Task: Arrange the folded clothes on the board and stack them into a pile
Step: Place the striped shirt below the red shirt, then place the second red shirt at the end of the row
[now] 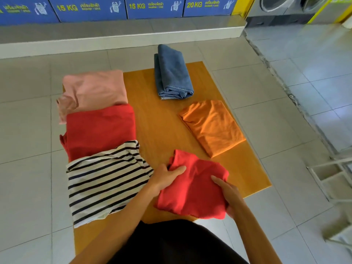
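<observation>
A wooden board [158, 121] lies on the tiled floor. Along its left side lie a folded pink garment [95, 88], a red one [101, 128] and a black-and-white striped one [104, 181], each overlapping the one behind it. Folded blue jeans [172, 73] rest at the far edge and an orange garment [213, 124] at the right. Near the front, both hands grip a small folded red garment [196, 187]: my left hand [165, 178] on its left edge, my right hand [228, 193] on its right edge.
A raised grey ledge [122, 35] with blue laundry machines runs along the back. A white metal frame [327, 178] stands on the floor at the right. My dark-clothed lap [177, 242] is at the board's near edge.
</observation>
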{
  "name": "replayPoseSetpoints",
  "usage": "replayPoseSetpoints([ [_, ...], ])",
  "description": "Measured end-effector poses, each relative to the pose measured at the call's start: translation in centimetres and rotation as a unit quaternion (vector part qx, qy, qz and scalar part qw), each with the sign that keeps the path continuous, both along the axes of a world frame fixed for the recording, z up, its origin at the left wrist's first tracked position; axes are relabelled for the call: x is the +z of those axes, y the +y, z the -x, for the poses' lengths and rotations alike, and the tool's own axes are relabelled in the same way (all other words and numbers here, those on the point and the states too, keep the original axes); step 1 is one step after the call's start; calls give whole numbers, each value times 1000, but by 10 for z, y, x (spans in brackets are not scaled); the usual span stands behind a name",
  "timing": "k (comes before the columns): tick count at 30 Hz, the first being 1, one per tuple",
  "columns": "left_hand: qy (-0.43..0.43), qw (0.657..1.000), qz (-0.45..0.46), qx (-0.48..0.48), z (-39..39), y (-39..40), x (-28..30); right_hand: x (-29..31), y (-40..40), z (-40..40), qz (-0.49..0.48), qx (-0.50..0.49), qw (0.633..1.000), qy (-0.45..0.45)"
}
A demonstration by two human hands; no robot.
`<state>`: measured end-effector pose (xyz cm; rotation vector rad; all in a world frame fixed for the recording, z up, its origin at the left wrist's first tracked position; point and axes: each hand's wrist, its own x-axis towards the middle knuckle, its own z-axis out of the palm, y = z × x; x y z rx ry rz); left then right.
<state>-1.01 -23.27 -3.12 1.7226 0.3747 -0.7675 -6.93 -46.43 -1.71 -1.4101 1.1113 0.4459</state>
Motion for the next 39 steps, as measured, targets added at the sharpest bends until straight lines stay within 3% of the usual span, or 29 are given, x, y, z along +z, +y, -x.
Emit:
replayPoseSetpoints([
  [5,39,984,147,90,49,75,39,25,35,-13,-98,102,987,-82],
  [12,73,961,131,233,154,176,51,40,123,-22,-157,398,898,-104],
  [15,98,943,116,296,204,197,44,28,158,-10,-180,465,864,-66],
  [17,118,930,81,339,227,197,31,15,175,1,-173,490,854,-36],
  [20,96,912,-83,389,239,187,6,-10,187,12,-52,533,844,-42],
  [25,24,902,-212,375,233,190,-12,-19,197,7,10,552,832,-49],
  [32,17,892,-267,364,225,189,-25,-18,197,13,70,542,834,-74],
  [39,8,883,-291,368,203,189,-10,-2,190,6,136,563,808,-105],
])
